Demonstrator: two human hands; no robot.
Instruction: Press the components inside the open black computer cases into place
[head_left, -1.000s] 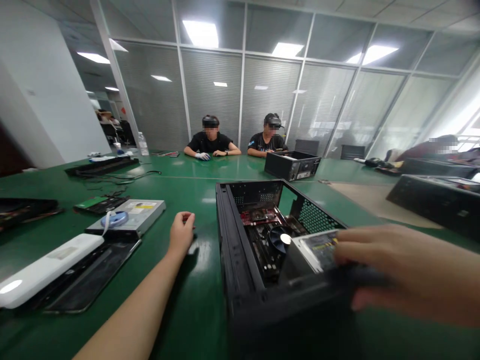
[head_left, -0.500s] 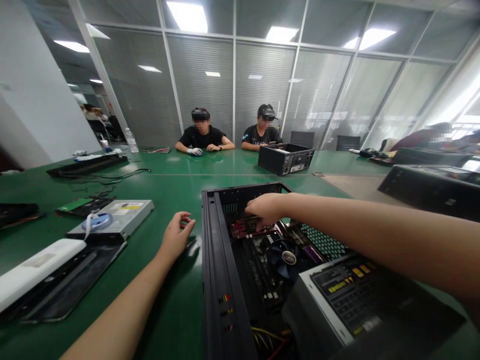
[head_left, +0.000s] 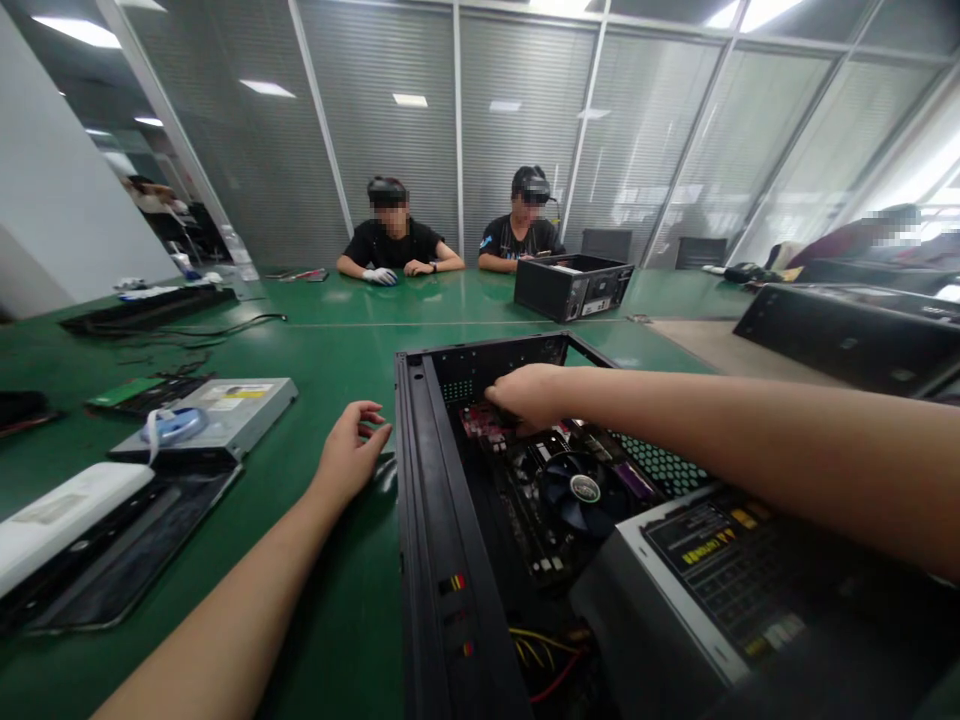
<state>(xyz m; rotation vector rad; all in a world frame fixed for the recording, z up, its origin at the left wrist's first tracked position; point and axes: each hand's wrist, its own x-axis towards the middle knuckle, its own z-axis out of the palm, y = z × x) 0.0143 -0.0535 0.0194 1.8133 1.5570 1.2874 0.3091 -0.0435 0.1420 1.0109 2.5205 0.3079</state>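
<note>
You have a green tabletop (head_left: 337, 345) before you. Directly in front of you, it bears an open black computer case (head_left: 450, 530). To your left lie a silver optical drive (head_left: 247, 415), a black panel (head_left: 142, 570) and a green circuit board (head_left: 124, 392). Across from you stand a second computer case (head_left: 546, 292) and a clear plastic bottle (head_left: 238, 252).
</note>
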